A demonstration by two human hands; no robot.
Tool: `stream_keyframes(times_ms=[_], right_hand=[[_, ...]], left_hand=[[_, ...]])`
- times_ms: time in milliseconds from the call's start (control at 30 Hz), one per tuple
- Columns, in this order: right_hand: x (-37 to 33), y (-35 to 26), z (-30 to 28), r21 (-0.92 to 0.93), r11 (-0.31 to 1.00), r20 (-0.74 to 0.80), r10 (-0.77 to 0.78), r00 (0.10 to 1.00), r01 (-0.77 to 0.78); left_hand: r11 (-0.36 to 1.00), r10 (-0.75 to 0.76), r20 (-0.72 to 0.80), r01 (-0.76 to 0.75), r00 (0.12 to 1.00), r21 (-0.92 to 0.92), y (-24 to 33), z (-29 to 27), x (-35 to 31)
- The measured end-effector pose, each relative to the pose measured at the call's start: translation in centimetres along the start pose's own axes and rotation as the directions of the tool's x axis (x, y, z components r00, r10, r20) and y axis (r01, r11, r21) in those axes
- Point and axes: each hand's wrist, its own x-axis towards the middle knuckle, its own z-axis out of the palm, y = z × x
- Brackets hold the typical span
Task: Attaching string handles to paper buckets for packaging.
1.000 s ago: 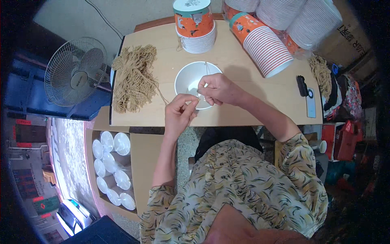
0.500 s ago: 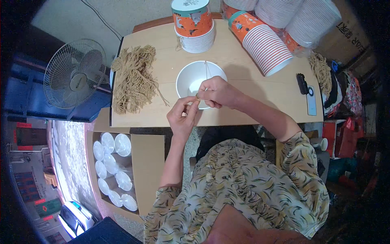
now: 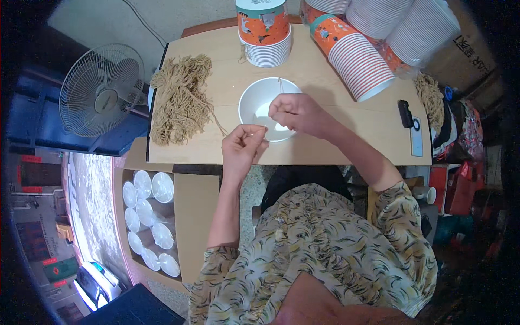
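A white paper bucket stands upright on the table in front of me, its round mouth facing up. A thin tan cord rises at its far rim and runs down to my right hand. That hand is closed in a pinch over the bucket's right side, with the cord's other end hidden behind the fingers. My left hand is at the near-left rim, thumb and forefinger pressed together. Whatever they pinch is too small to make out. A tangled bundle of tan cords lies to the left.
Nested orange-and-white buckets stand at the back; another stack lies tilted at the right, near wrapped stacks. A phone and a black clip-like object lie at the right edge. Left are a fan and an open carton of clear plastic containers.
My hands have moved apart; the right has shifted up and to the right, away from the left one. The whole view has shifted slightly.
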Motion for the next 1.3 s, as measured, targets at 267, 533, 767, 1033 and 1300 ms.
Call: stream_keyframes(times_ms=[267, 533, 767, 1033, 1300], right_hand=[[-2.2, 1.2, 1.9, -0.345, 0.883, -0.083, -0.366, 0.927, 0.317], [-2.1, 2.0, 2.9, -0.388, 0.887, -0.178, -0.338, 0.924, 0.250], [-2.2, 2.1, 2.9, -0.366, 0.907, -0.186, -0.289, 0.939, 0.206], [-1.8, 1.7, 2.6, -0.205, 0.972, -0.152, -0.146, 0.978, 0.113], [-1.7, 0.9, 2.3, -0.098, 0.994, -0.148, -0.071, 0.986, 0.056]], left_hand=[[0.991, -0.030, 0.006, 0.030, 1.000, -0.131, -0.3, 0.1, 0.4], [0.974, -0.032, -0.006, 0.030, 0.999, -0.225, -1.0, 0.7, 0.5], [0.972, 0.006, 0.022, -0.001, 1.000, -0.235, -0.9, 0.6, 0.3], [0.988, 0.070, -0.006, -0.070, 0.998, -0.139, -0.7, 1.4, 0.0], [0.989, 0.139, -0.052, -0.141, 0.989, -0.041, -1.2, 1.5, -0.2]])
